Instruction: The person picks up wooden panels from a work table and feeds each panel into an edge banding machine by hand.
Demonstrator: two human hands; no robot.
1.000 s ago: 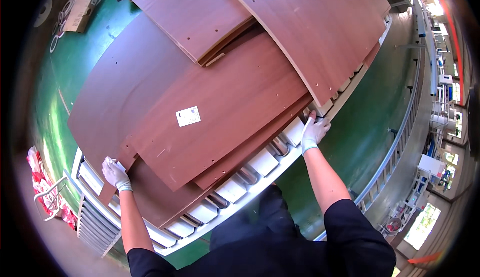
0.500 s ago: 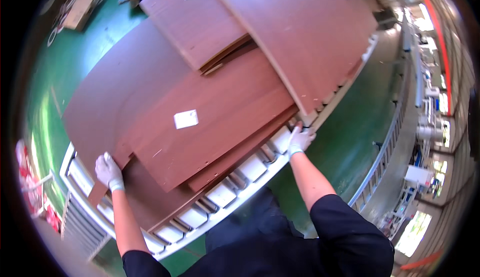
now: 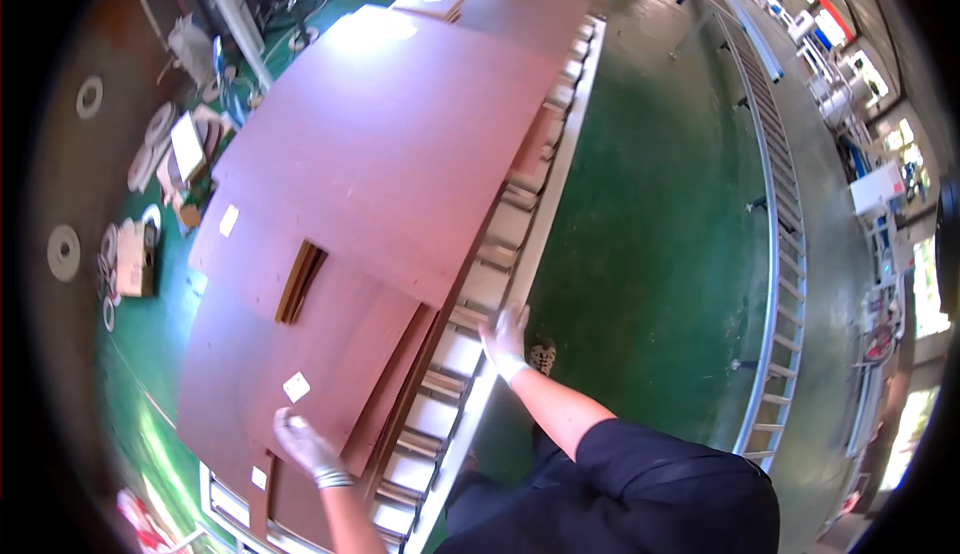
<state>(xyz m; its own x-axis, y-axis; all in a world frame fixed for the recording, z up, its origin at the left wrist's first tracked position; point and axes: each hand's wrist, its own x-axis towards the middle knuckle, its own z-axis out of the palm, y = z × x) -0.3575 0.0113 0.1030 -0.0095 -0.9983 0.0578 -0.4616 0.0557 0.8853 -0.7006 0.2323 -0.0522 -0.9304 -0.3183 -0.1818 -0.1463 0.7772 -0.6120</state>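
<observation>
My left hand (image 3: 308, 446), in a pale glove with fingers stretched out, is over the near end of a stack of reddish-brown panels. Just beyond its fingertips, a small white label (image 3: 296, 387) sits on a brown panel (image 3: 350, 354). Beside the stack's right edge, my right hand (image 3: 508, 336), gloved too, has its fingers apart and holds nothing. It is over or against the white side rail of a roller conveyor (image 3: 484, 379); contact is unclear. A large brown panel (image 3: 390, 144) covers the farther part of the stack.
A narrow brown strip (image 3: 259, 484) lies at the near end. Shorter stacked pieces (image 3: 300, 282) show their edges on the left. Green floor (image 3: 640, 254) runs along the right, up to another roller conveyor (image 3: 775, 254). A cardboard box (image 3: 136, 259) and rolls stand at left.
My view has turned, showing more of the stack's far end. My left hand has come off the near panel edge. The right hand has left the large panel's corner.
</observation>
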